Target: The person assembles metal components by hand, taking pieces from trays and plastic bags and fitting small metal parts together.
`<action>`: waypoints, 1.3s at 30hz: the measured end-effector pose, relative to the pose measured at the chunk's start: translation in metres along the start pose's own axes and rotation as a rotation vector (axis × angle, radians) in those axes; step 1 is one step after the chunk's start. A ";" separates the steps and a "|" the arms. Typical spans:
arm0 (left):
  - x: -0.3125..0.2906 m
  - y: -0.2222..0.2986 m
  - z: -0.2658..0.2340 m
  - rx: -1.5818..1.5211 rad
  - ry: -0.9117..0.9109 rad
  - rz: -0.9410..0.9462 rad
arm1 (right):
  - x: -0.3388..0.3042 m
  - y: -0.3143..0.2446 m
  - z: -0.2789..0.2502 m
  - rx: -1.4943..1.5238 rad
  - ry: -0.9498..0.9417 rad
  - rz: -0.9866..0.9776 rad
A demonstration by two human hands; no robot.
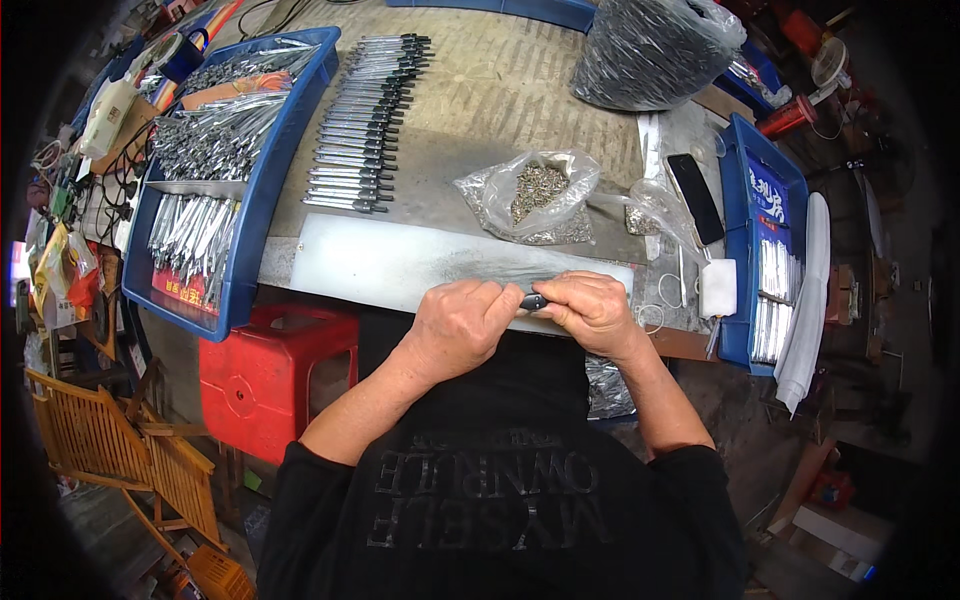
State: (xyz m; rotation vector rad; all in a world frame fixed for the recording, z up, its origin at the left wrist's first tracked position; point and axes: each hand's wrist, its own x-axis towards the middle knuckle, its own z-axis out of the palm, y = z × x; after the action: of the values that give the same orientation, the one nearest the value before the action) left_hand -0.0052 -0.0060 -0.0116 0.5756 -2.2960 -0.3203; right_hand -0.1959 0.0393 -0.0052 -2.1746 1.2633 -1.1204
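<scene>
Dark part point(534, 301), centre of frame, pinched by left hand point(462, 322) and right hand point(595, 312) at the near edge of the board point(370, 258). Parts bag point(540, 190) just above; rods point(365, 125) upper left; tabletop point(485, 110) stretches from rods to big bag point(650, 55), upper right.

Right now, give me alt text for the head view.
A person's left hand and right hand hold a dark piece at a white board's near edge on a workbench. Beyond are a row of metal rods and a clear bag of metal bits; blue trays flank them.
</scene>
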 end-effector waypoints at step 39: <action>-0.004 -0.001 0.002 0.035 -0.044 -0.003 | -0.004 0.004 0.004 0.018 -0.012 0.032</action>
State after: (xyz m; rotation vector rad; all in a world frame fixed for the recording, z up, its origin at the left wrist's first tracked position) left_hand -0.0038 -0.0052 -0.0157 0.5957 -2.3469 -0.2970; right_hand -0.1955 0.0407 -0.0121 -2.1373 1.2731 -1.1003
